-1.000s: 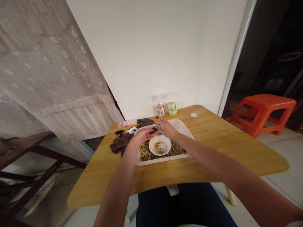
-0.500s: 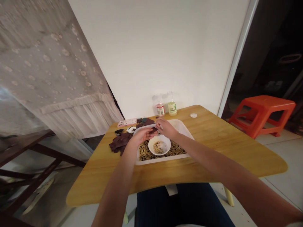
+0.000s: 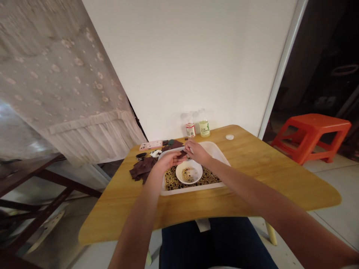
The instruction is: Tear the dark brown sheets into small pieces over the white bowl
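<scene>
My left hand [image 3: 169, 160] and my right hand [image 3: 197, 151] meet above the back of a white tray [image 3: 193, 188] on the wooden table [image 3: 246, 175]. Together they pinch a small dark brown piece [image 3: 183, 153] held between them. The tray holds a layer of mixed dark and pale beans [image 3: 209, 177]. A white bowl [image 3: 189, 172] with a few pale beans sits on them, just in front of my hands. A pile of dark brown pieces [image 3: 143, 168] lies on the table left of the tray.
Two small bottles [image 3: 197, 129] stand at the table's back edge by the wall, with a white cap [image 3: 229, 137] to their right. A pink phone [image 3: 150, 145] and small dark items lie back left. An orange stool [image 3: 311, 134] stands right; a lace curtain [image 3: 56, 93] hangs left.
</scene>
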A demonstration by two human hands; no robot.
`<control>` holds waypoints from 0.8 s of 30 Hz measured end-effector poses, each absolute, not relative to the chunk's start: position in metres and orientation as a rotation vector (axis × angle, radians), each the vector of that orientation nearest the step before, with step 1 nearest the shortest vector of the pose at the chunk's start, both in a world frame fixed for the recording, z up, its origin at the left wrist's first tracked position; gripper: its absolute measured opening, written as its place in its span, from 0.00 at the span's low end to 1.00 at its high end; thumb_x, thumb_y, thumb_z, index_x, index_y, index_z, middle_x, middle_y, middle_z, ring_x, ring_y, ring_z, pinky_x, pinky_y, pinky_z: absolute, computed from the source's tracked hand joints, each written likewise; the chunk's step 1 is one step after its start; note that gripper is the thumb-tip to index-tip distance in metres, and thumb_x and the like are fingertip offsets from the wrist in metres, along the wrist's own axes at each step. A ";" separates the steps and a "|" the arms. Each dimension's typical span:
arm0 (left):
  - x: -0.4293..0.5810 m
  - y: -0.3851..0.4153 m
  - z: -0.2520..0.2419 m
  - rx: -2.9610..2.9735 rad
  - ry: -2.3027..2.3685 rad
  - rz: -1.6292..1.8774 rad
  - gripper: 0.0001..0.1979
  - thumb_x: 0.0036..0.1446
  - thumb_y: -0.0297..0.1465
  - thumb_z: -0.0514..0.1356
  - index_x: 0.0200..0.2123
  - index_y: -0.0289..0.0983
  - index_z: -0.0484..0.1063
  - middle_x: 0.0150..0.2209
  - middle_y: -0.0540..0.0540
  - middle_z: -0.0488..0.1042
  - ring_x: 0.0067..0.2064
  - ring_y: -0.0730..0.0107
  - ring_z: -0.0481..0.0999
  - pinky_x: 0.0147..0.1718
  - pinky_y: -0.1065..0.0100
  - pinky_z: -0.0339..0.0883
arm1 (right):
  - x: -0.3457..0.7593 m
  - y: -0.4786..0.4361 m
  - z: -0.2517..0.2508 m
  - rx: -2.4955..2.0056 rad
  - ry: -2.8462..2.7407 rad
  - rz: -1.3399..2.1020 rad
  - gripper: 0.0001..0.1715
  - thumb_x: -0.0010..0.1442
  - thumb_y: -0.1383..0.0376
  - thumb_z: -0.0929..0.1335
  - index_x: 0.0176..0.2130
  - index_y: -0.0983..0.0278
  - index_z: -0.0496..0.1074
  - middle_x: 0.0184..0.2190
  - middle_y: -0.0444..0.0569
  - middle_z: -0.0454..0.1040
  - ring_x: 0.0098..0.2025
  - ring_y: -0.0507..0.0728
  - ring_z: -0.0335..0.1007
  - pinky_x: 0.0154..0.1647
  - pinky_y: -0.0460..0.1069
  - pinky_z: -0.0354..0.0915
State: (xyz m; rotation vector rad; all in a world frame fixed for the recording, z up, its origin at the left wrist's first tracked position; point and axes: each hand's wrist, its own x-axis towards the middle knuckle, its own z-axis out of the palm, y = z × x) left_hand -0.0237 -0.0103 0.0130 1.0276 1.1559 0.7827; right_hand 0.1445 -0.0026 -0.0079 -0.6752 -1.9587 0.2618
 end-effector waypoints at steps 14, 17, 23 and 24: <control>-0.025 -0.008 0.010 1.049 1.155 0.776 0.05 0.50 0.27 0.58 0.31 0.33 0.72 0.34 0.40 0.77 0.38 0.65 0.77 0.33 0.72 0.71 | 0.144 -0.004 -0.007 -0.672 -1.962 0.266 0.12 0.54 0.72 0.60 0.24 0.62 0.50 0.27 0.44 0.57 0.29 0.52 0.55 0.32 0.47 0.53; -0.024 -0.009 0.011 1.032 1.163 0.778 0.05 0.50 0.26 0.57 0.31 0.33 0.72 0.34 0.39 0.77 0.37 0.65 0.77 0.33 0.72 0.71 | 0.145 -0.003 -0.007 -0.676 -1.969 0.268 0.12 0.54 0.72 0.60 0.24 0.61 0.50 0.27 0.44 0.57 0.30 0.52 0.55 0.32 0.47 0.53; -0.023 -0.010 0.013 1.000 1.152 0.784 0.04 0.50 0.25 0.56 0.29 0.32 0.71 0.31 0.40 0.77 0.36 0.65 0.78 0.30 0.73 0.71 | 0.144 -0.003 -0.008 -0.674 -1.963 0.276 0.12 0.53 0.72 0.60 0.24 0.62 0.50 0.27 0.44 0.57 0.30 0.52 0.55 0.32 0.47 0.53; -0.023 -0.010 0.013 0.996 1.155 0.784 0.04 0.50 0.25 0.56 0.29 0.32 0.71 0.31 0.40 0.77 0.36 0.65 0.78 0.29 0.74 0.71 | 0.144 -0.003 -0.008 -0.675 -1.964 0.280 0.12 0.53 0.72 0.60 0.24 0.62 0.50 0.27 0.44 0.57 0.30 0.52 0.55 0.32 0.47 0.53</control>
